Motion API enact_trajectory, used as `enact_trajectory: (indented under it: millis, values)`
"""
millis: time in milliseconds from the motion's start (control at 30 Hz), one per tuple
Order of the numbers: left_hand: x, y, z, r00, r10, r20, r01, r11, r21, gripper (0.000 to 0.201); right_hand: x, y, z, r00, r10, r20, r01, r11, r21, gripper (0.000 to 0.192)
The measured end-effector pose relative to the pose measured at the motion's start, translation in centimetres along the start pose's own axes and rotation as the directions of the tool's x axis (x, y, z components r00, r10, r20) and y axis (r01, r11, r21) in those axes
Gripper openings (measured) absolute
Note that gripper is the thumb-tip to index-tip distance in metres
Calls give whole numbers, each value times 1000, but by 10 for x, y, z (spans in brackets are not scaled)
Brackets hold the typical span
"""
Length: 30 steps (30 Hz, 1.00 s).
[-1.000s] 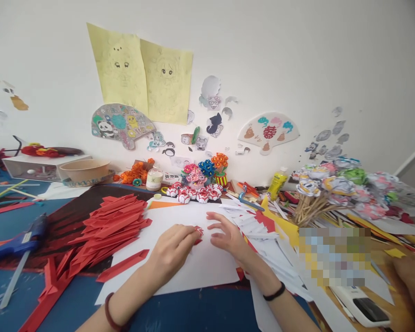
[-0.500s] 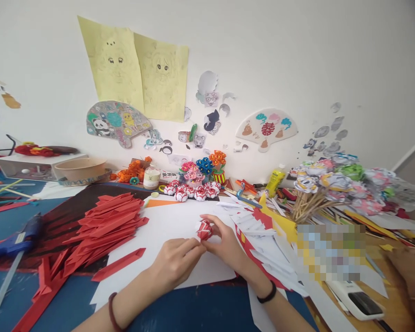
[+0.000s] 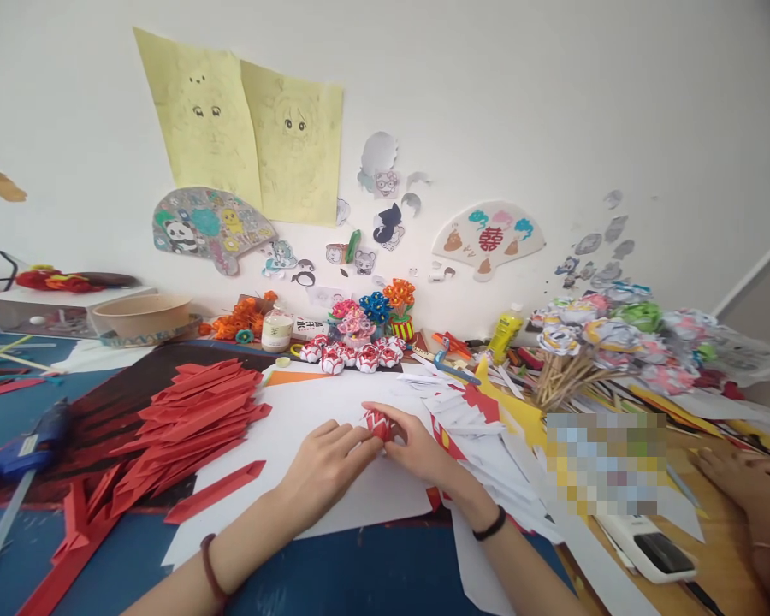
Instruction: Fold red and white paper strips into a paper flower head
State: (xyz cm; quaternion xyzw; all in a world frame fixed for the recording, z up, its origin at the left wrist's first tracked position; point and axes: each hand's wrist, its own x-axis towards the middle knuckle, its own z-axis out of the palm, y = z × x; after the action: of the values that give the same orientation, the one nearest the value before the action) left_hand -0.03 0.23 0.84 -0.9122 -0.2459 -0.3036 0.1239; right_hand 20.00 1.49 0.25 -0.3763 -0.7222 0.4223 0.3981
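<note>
Between both hands, above a white sheet [image 3: 334, 505], is a small red-and-white folded paper ball [image 3: 378, 423]. My left hand [image 3: 337, 458] pinches its lower left side, the fingertips partly hidden behind the ball and knuckles. From the right, my right hand [image 3: 417, 445] wraps thumb and fingers round it. Left of the sheet lies a heap of folded red paper strips [image 3: 198, 419], with a single red strip [image 3: 218, 492] nearer me. Folded white paper strips [image 3: 481, 445] are spread to the right. Several finished red-and-white balls [image 3: 367, 358] stand in a cluster behind the sheet.
A blue glue gun [image 3: 29, 453] lies at far left. Paper flowers on sticks [image 3: 577, 376], a yellow bottle [image 3: 506, 334] and a white device [image 3: 654, 547] are on the right. Another person's hand [image 3: 737, 488] rests at the right edge. A beige bowl [image 3: 145, 316] stands back left.
The paper ball has been turned in my fingers, showing more red with a white zigzag. Both hands stay closed on it. At the right, the other person's hand has come further into view.
</note>
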Motion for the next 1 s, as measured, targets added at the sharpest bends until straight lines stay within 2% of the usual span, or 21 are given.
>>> enact_trajectory:
  millis: [200,367,433,500,533,633,700,867,1000]
  values:
    - [7,-11,6,989,143,24,-142,989,-43,25,1,8,-3,999,-40,-35,36,993,-108,62]
    - [5,-3,12,998,52,-20,-51,997,56,19,0,9,-1,992,-113,-55,96,966,-241,70]
    - [1,0,14,997,33,-64,-27,996,88,17,-1,7,2,982,-143,-120,96,937,-336,76]
    - [-3,-1,16,994,6,-109,6,994,110,15,-2,3,5,956,-197,-218,72,876,-477,76]
    - [-5,-2,17,992,-16,-126,31,993,117,14,-3,1,6,940,-245,-238,74,826,-558,66]
    - [-10,-4,21,988,-70,-139,84,991,104,15,-5,-2,10,918,-373,-135,162,663,-731,29]
    - [-12,-4,23,988,-71,-134,83,993,89,18,-6,-1,13,893,-446,-56,230,561,-796,18]
    - [-13,-3,23,989,-84,-123,99,987,124,20,-7,2,18,821,-569,36,313,397,-863,9]
    - [-12,-8,17,996,28,-82,-11,981,193,20,-8,1,20,776,-628,59,326,319,-890,22]
